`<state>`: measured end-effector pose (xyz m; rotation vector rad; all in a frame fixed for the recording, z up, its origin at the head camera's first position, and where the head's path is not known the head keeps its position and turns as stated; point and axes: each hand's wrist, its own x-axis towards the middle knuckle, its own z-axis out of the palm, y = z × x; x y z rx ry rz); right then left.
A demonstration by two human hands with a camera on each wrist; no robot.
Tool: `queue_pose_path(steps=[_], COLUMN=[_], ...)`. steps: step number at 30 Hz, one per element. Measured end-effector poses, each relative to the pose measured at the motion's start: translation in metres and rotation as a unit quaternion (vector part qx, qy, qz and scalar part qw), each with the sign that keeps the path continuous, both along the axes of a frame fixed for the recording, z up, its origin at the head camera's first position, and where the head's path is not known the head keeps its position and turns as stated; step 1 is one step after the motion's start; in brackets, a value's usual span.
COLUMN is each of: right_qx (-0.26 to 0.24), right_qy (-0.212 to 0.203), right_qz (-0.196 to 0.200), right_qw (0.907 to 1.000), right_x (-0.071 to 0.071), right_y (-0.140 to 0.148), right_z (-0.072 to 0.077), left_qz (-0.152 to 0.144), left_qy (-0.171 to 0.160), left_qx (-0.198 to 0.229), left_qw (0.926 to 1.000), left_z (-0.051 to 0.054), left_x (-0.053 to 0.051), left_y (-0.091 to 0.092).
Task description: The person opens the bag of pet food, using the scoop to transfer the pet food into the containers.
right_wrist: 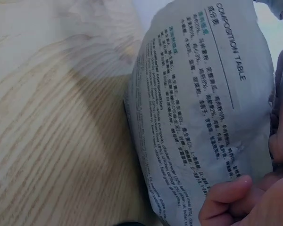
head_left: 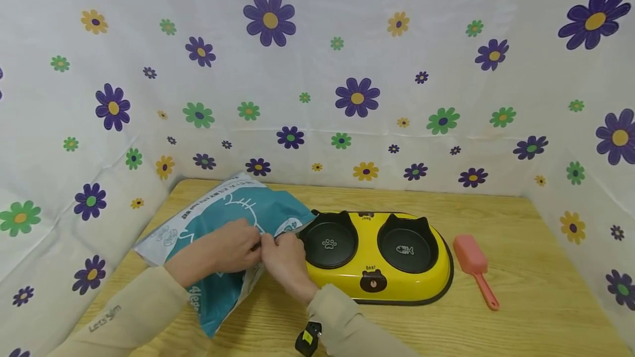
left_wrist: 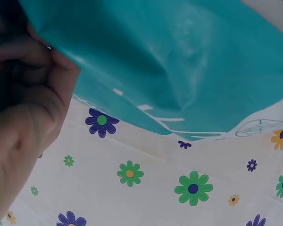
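A teal and white pet food bag (head_left: 278, 203) lies tilted on the left part of the table, its printed composition table facing down toward the right wrist view. At the bag's right-hand edge, my left hand (head_left: 238, 244) pinches the film with curled fingers. Close beside it, almost touching, my right hand (head_left: 288, 260) grips the same edge. The left wrist view shows the left hand (left_wrist: 28, 103) at the teal side of the bag (left_wrist: 179, 61). In the right wrist view, fingers (right_wrist: 231, 193) curl against the bag's white back (right_wrist: 198, 103). Whether the edge is parted is hidden.
Right of the bag stands a yellow double feeder (head_left: 367, 285) with two black bowls, one with a paw print (head_left: 329, 252), one with a fishbone (head_left: 409, 260). Farther right lies a pink scoop (head_left: 471, 255) on the wooden table (head_left: 541, 291). Flower-printed cloth (head_left: 317, 59) surrounds the table.
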<state>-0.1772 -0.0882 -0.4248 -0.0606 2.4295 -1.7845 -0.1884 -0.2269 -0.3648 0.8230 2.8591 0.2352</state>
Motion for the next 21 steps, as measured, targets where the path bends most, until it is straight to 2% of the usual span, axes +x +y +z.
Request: queue_pose_path(steps=[12, 17, 21], right_qx=[0.003, 0.001, -0.009], right_qy=[0.034, 0.036, 0.026], right_qz=[0.010, 0.012, 0.022], right_qw=[0.9994, 0.9993, 0.9994], right_x=[0.0008, -0.0004, -0.0019], right_y=[0.0007, 0.0032, 0.0073], right_z=[-0.0071, -0.0060, -0.0053], left_qz=[0.011, 0.001, -0.012], left_qy=[0.016, 0.018, -0.008], left_qx=[0.006, 0.039, 0.074], left_qw=[0.9998, 0.9991, 0.9972], left_z=[-0.0075, -0.0093, -0.0099], left_x=[0.0031, 0.0019, 0.0002], left_y=[-0.0001, -0.0018, -0.0054])
